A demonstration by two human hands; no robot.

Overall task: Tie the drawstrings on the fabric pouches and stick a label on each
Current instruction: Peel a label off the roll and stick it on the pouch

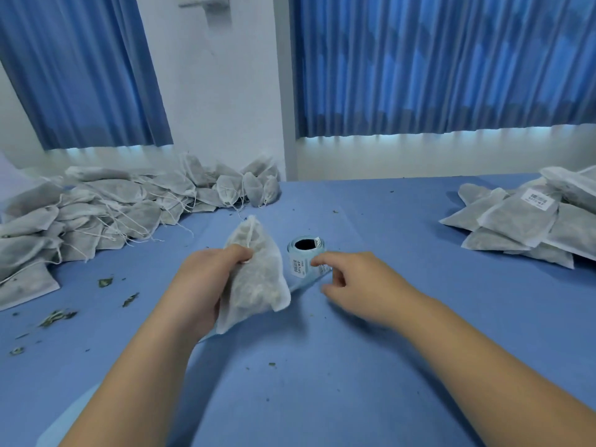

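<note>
Left hand (206, 282) grips one pouch (258, 279) low over the table (354, 366), its neck apparently drawn in. Right hand (348, 279) is loose, forefinger touching the label roll (304, 256) just beside the pouch, nothing pinched. On the right, a small stack (522, 221) shows a label on top and looks finished. The big heap (96, 214) on the left shows no labels, so most of the job remains.

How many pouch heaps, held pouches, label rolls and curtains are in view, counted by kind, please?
Pouch heaps: 2
Held pouch, in the left hand: 1
Label roll: 1
Blue curtains: 2
Total: 6
</note>
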